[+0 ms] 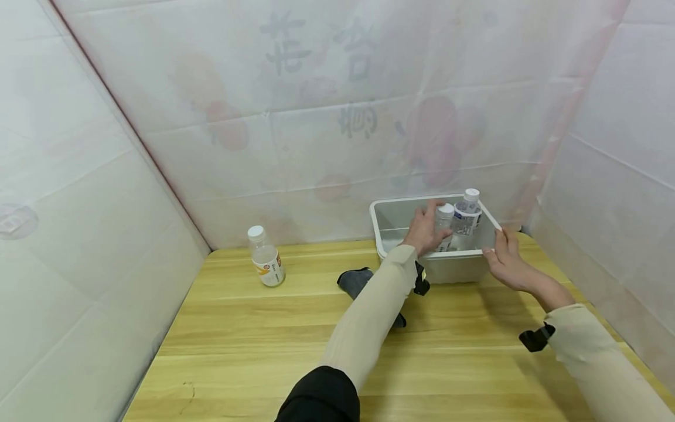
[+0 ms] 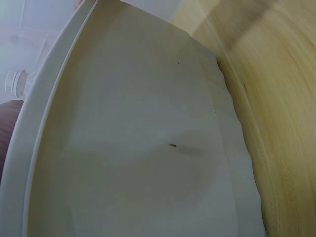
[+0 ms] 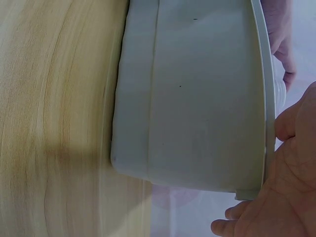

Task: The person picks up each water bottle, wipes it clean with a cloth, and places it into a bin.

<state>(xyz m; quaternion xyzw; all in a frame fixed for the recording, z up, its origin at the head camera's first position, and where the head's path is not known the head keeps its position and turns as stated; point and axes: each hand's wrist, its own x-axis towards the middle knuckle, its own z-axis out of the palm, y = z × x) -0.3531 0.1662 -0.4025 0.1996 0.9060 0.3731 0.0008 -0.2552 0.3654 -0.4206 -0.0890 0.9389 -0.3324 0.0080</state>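
In the head view, a white rectangular bin point(image 1: 456, 271) stands at the back right of the table. My left hand point(image 1: 423, 230) reaches over its front rim and grips a clear plastic bottle point(image 1: 444, 218) with a white cap, thumb in front and fingers behind. Beside it in the bin, a second clear bottle point(image 1: 467, 212) with a white cap and printed label stands upright. With my right hand point(image 1: 508, 265) I hold the bin's front right corner, which the right wrist view shows close up with the hand point(image 3: 284, 192) at the rim.
Another white-capped bottle point(image 1: 267, 258) with a white and orange label stands on the left of the wooden table point(image 1: 237, 346). A dark grey cloth-like item point(image 1: 354, 281) lies partly hidden under my left forearm. White printed sheets point(image 1: 295, 146) enclose the table's back and sides.
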